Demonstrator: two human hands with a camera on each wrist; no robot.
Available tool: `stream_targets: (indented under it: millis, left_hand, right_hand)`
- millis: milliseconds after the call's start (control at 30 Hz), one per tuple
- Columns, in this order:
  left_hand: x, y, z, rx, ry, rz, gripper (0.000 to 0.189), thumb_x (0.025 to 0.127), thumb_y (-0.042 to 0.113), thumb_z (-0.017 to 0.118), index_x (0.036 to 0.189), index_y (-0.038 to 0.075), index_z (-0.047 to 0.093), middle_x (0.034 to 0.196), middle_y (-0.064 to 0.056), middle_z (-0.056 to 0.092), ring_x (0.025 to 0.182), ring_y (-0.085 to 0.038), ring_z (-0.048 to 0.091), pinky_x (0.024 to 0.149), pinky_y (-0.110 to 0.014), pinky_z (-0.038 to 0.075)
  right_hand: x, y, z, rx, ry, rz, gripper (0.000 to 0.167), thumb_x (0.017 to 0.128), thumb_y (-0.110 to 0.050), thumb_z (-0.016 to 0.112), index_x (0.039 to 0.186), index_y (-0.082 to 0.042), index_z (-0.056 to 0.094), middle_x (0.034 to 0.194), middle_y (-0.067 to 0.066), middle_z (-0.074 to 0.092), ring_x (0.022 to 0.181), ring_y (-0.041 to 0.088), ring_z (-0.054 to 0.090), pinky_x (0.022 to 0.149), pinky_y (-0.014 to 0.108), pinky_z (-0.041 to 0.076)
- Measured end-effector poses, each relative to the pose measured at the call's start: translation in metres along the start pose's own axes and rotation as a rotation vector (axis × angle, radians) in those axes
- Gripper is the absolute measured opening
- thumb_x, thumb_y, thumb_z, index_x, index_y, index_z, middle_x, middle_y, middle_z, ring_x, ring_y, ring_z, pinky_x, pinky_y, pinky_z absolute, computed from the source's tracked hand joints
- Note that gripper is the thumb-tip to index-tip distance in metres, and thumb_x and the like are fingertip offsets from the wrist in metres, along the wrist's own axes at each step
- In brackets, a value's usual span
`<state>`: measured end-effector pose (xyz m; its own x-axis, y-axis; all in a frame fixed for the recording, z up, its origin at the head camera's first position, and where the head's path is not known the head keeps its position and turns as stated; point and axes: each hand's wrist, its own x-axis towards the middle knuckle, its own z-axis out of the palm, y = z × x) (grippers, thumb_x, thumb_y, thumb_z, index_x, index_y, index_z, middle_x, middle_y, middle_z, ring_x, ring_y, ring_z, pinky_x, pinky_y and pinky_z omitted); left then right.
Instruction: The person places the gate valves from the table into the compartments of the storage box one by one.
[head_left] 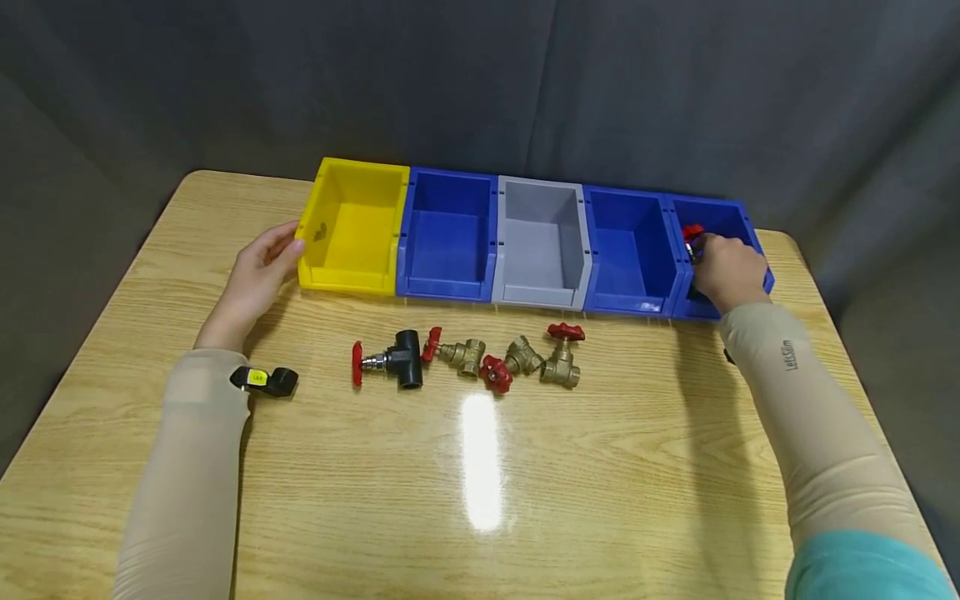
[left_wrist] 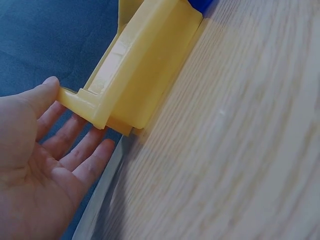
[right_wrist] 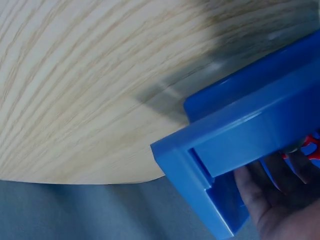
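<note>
At the far left of the bin row, my left hand (head_left: 258,271) pinches the side rim of the yellow bin (head_left: 352,285), thumb on top and fingers underneath. In the left wrist view, the thumb (left_wrist: 47,92) lies at the rim's corner. My right hand (head_left: 727,268) reaches down into the rightmost blue bin (head_left: 712,215). Its fingers grip a valve with a red handwheel (head_left: 693,232). The right wrist view shows part of that red handwheel (right_wrist: 312,146) beside the fingers; most of the valve is hidden by the hand and bin wall.
Between the outer bins stand a blue bin (head_left: 450,242), a grey bin (head_left: 540,250) and another blue bin (head_left: 626,250). In front lie a black tee-shaped valve (head_left: 405,360) and brass valves (head_left: 471,357) with red handwheels. A dark curtain (head_left: 480,83) hangs behind the wooden table (head_left: 600,483).
</note>
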<state>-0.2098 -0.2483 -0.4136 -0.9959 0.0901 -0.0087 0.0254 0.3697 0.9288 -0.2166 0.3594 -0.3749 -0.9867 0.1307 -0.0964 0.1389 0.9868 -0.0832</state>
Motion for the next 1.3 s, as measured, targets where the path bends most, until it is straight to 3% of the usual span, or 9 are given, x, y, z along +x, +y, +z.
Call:
stream_targets:
  millis: [233, 533, 733, 1000, 1133, 1300]
  left_hand:
    - [0.0, 0.002, 0.001, -0.009, -0.005, -0.001, 0.06, 0.104, 0.04, 0.045, 0.154, 0.009, 0.035, 0.151, -0.016, 0.041, 0.134, -0.023, 0.043, 0.109, -0.038, 0.041]
    - [0.001, 0.001, 0.002, 0.007, -0.012, -0.012, 0.061, 0.104, 0.041, 0.045, 0.154, 0.009, 0.034, 0.152, -0.017, 0.04, 0.134, -0.023, 0.043, 0.108, -0.035, 0.042]
    - [0.003, -0.002, 0.0, 0.008, -0.018, -0.009, 0.059, 0.105, 0.038, 0.044, 0.155, 0.008, 0.032, 0.152, -0.018, 0.039, 0.134, -0.025, 0.043, 0.107, -0.038, 0.043]
    - [0.001, -0.002, 0.0, 0.012, -0.013, 0.015, 0.057, 0.106, 0.036, 0.043, 0.154, 0.006, 0.034, 0.151, -0.018, 0.041, 0.132, -0.024, 0.045, 0.104, -0.03, 0.045]
    - [0.001, -0.001, 0.0, 0.012, -0.01, 0.022, 0.057, 0.106, 0.036, 0.043, 0.153, 0.007, 0.035, 0.15, -0.019, 0.042, 0.131, -0.023, 0.046, 0.104, -0.031, 0.045]
    - [0.0, -0.001, 0.0, 0.027, -0.013, 0.015, 0.058, 0.106, 0.038, 0.042, 0.154, 0.007, 0.033, 0.149, -0.019, 0.043, 0.129, -0.023, 0.046, 0.104, -0.031, 0.045]
  right_hand:
    - [0.001, 0.001, 0.0, -0.029, -0.009, -0.006, 0.034, 0.093, -0.011, 0.047, 0.12, 0.004, 0.059, 0.109, 0.039, 0.06, 0.092, 0.056, 0.059, 0.07, 0.067, 0.048]
    - [-0.008, 0.004, -0.002, -0.012, 0.013, -0.027, 0.04, 0.093, -0.016, 0.049, 0.127, 0.005, 0.056, 0.117, 0.039, 0.057, 0.098, 0.058, 0.056, 0.076, 0.069, 0.047]
    - [-0.022, 0.002, -0.007, 0.033, 0.136, -0.035, 0.04, 0.091, -0.013, 0.054, 0.125, 0.008, 0.057, 0.113, 0.038, 0.059, 0.095, 0.055, 0.058, 0.073, 0.065, 0.048]
    - [-0.045, 0.001, -0.02, 0.094, 0.329, -0.029, 0.033, 0.097, -0.018, 0.049, 0.118, 0.001, 0.064, 0.106, 0.028, 0.066, 0.09, 0.051, 0.058, 0.067, 0.067, 0.045]
    - [-0.055, -0.003, -0.027, 0.113, 0.37, -0.025, 0.038, 0.101, -0.029, 0.048, 0.12, -0.001, 0.066, 0.113, 0.026, 0.066, 0.097, 0.051, 0.057, 0.071, 0.071, 0.043]
    - [-0.064, -0.007, -0.029, 0.123, 0.412, -0.05, 0.041, 0.102, -0.034, 0.049, 0.12, -0.001, 0.067, 0.115, 0.024, 0.066, 0.097, 0.049, 0.058, 0.066, 0.069, 0.043]
